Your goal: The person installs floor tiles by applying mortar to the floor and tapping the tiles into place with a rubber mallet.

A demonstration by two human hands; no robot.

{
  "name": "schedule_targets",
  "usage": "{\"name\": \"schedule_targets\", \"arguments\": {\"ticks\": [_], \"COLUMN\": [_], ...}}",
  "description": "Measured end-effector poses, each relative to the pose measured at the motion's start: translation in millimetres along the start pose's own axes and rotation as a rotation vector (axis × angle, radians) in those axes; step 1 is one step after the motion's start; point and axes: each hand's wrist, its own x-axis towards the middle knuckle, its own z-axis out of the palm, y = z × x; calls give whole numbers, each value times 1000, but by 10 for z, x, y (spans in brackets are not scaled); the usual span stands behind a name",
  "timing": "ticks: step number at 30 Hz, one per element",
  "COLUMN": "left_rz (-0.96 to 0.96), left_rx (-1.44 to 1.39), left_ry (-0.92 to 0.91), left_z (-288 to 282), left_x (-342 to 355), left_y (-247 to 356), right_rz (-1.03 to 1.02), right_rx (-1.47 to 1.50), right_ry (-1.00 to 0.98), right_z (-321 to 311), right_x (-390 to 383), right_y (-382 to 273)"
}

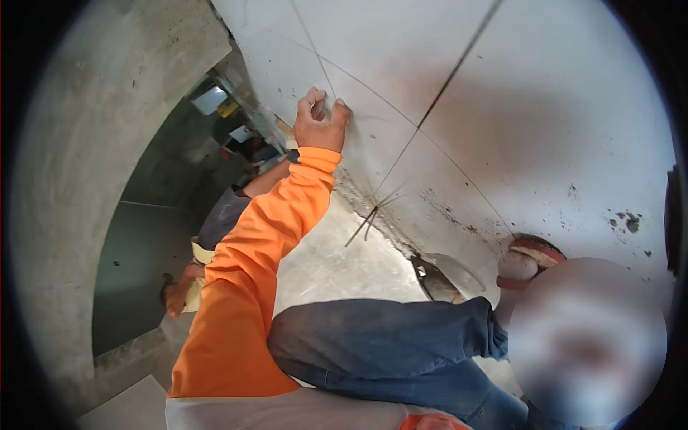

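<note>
My left hand (320, 120), in an orange sleeve, is raised against the pale, smudged wall (545, 86). Its fingers are curled, with the thumb toward the right. A thin line (315, 54) runs down to the thumb tip; whether the fingers grip it is too fine to tell. Farther right, a dark string or wire (459, 64) slants across in front of the wall. It leads down toward a small bundle of dark wire ends (373, 209). At the bottom edge, a patch of orange cuff (430, 419) shows with a sliver of my right hand; its fingers are hidden.
A leg in blue jeans (380, 337) stretches right to a foot in a red-edged sandal (537, 251) by the wall. A blurred round patch covers the lower right. On the left, another person in a grey top (222, 218) is beside a dark green panel (136, 272). Dirt lines the wall's base.
</note>
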Motion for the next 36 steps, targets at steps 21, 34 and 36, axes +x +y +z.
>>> {"name": "schedule_targets", "arguments": {"ticks": [21, 34, 36], "left_rz": [104, -24, -21], "left_rx": [184, -76, 49], "left_ry": [13, -8, -53], "left_z": [-49, -79, -81], "left_x": [245, 236, 230], "left_y": [-46, -39, 1], "right_rz": [1127, 1362, 1376], "right_rx": [831, 1045, 1064], "right_ry": [118, 236, 241], "right_z": [-202, -130, -125], "right_x": [-589, -572, -567], "right_y": [232, 217, 212]}}
